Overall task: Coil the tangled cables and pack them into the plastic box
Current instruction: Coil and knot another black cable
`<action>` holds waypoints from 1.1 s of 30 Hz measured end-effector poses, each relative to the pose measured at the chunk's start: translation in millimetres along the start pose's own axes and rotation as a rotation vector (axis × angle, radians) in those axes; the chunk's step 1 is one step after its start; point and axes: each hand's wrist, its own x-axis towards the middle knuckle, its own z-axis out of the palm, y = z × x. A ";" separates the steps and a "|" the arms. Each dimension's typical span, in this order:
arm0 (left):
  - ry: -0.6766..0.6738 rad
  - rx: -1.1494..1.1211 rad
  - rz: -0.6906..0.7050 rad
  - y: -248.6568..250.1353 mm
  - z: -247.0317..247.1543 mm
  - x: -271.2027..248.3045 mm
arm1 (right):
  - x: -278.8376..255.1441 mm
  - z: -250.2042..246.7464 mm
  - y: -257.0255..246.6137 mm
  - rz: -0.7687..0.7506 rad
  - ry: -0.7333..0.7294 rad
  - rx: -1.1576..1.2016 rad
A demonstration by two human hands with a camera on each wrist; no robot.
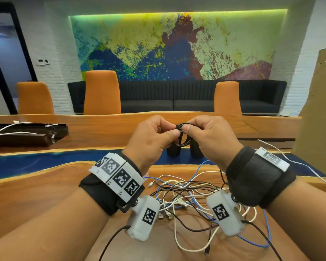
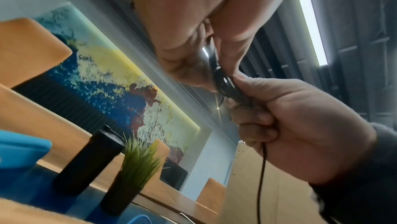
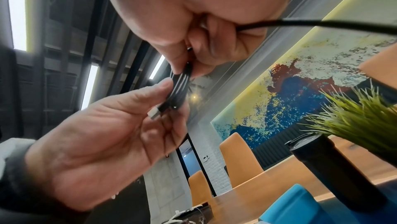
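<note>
I hold a small black cable coil (image 1: 183, 134) up above the table between both hands. My left hand (image 1: 172, 129) pinches its left side with thumb and fingers, and my right hand (image 1: 187, 129) pinches the right side. In the right wrist view the coil (image 3: 180, 90) shows several loops, with a silver USB plug (image 3: 154, 113) lying against my left hand's fingers (image 3: 167, 84). In the left wrist view a black strand hangs down from my right hand (image 2: 242, 88). A tangle of white, black and blue cables (image 1: 192, 196) lies on the wooden table (image 1: 45, 194) under my wrists. No plastic box can be made out for certain.
Two black cylinders (image 1: 173, 151), one with a green plant (image 3: 354, 120), stand just beyond my hands. A dark tray with white cables (image 1: 26, 132) is at the far left. Cardboard (image 1: 318, 110) rises at the right. A bright blue rounded shape (image 3: 290, 207) sits low.
</note>
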 end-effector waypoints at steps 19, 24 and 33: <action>0.181 -0.106 -0.099 -76.2 -1.3 38.8 | 5.6 11.1 107.0 0.220 -0.027 -0.361; 0.144 -0.178 -0.089 -87.9 3.1 40.4 | 10.0 20.5 117.9 0.179 0.292 -0.061; 0.076 -0.096 0.085 -84.6 15.6 38.4 | 3.6 32.3 82.4 0.459 0.182 1.022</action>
